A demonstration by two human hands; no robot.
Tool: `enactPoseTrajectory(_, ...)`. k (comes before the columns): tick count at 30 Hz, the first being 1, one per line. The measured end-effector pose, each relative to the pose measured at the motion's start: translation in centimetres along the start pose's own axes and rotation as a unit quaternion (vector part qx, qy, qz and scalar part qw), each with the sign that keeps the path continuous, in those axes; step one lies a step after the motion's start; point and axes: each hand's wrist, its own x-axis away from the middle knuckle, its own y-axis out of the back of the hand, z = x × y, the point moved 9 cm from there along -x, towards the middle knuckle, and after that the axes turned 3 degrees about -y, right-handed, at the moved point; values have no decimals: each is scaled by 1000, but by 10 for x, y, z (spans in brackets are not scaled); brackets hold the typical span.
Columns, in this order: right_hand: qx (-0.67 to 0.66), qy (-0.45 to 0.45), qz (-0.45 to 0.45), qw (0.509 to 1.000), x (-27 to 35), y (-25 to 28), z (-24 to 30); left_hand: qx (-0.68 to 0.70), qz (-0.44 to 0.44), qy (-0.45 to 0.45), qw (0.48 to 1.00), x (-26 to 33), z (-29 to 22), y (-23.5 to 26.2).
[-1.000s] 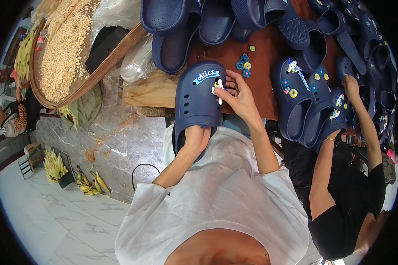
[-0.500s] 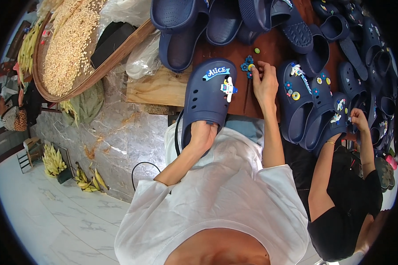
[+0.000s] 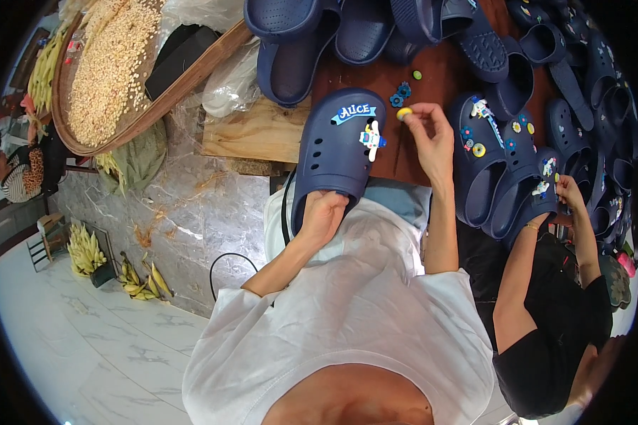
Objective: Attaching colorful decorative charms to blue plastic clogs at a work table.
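Note:
A navy blue foam clog (image 3: 319,168) hangs upright in front of me, toe away from my body. My left hand (image 3: 325,214) is closed on its opening edge, with some fingers hidden inside. A blue banner charm (image 3: 354,113) sits near the toe, and a white figure charm (image 3: 372,142) is on its right side. Just right of the clog, my right hand (image 3: 434,138) pinches a round yellow-and-white shoe charm (image 3: 403,113) between thumb and finger, apart from the clog. Beyond it, blue flower charms (image 3: 400,94) and a small green charm (image 3: 417,74) lie on the brown tabletop.
Two decorated navy clogs (image 3: 473,180) stand at my right. Farther right, a co-worker's hand (image 3: 568,193) works at another clog. Plain clogs (image 3: 361,35) are piled at the back. At the left are a wooden board (image 3: 252,131) and a basket tray of kernels (image 3: 213,67).
My right hand has lifted the yellow-and-white charm off the spot beside the blue flowers and drawn it slightly nearer. My left hand keeps holding the clog, which has barely moved.

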Motion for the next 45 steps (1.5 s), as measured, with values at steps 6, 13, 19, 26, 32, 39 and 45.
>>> enactPoseTrajectory(6,-153,-99,262,948,50,-48,16,46,39,-44,997,-1,-13,-20)
enactPoseTrajectory(13,-104,-57,261,958,54,-49,18,-39,-38,-36,998,2,-20,-30)
enactPoseTrajectory(19,-108,-62,263,957,57,-49,18,-43,-47,-49,997,1,-19,-26)
enactPoseTrajectory(26,-133,-107,262,950,60,-49,11,-64,-42,-62,995,5,-22,-32)
enactPoseTrajectory(32,-104,-136,282,944,60,-53,5,-104,-37,-77,991,9,-19,-29)
enactPoseTrajectory(39,-147,-193,259,935,65,-56,0,-116,-42,-85,989,9,-15,-28)
enactPoseTrajectory(45,-176,-256,264,913,73,-59,-14,-152,-36,-93,983,13,-14,-32)
